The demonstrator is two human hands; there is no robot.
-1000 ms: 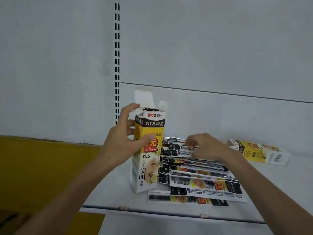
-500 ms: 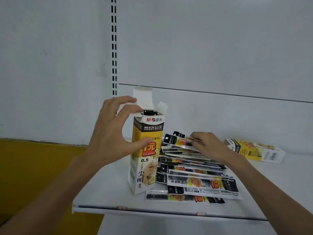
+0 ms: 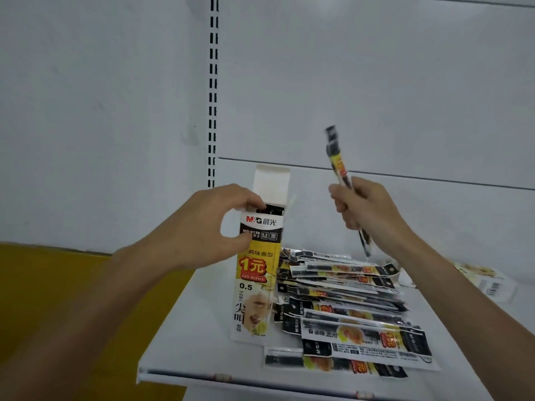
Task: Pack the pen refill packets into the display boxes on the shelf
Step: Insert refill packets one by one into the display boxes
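Note:
A tall yellow, black and white display box (image 3: 256,273) stands upright on the white shelf (image 3: 197,345) with its top flap open; black packet tops show inside. My left hand (image 3: 211,227) grips the box near its top, fingers at the opening. My right hand (image 3: 367,209) is raised to the right of the box, closed on a pen refill packet (image 3: 337,156) that points up and slightly left. A loose pile of refill packets (image 3: 347,311) lies on the shelf right of the box.
A second display box (image 3: 486,280) lies flat at the far right of the shelf, partly behind my right forearm. A slotted upright (image 3: 212,91) runs up the white back panel. A yellow surface (image 3: 58,299) lies lower left of the shelf edge.
My right hand has lifted a packet off the pile and raised it upright beside the box. My left hand moved its fingers onto the box's open top.

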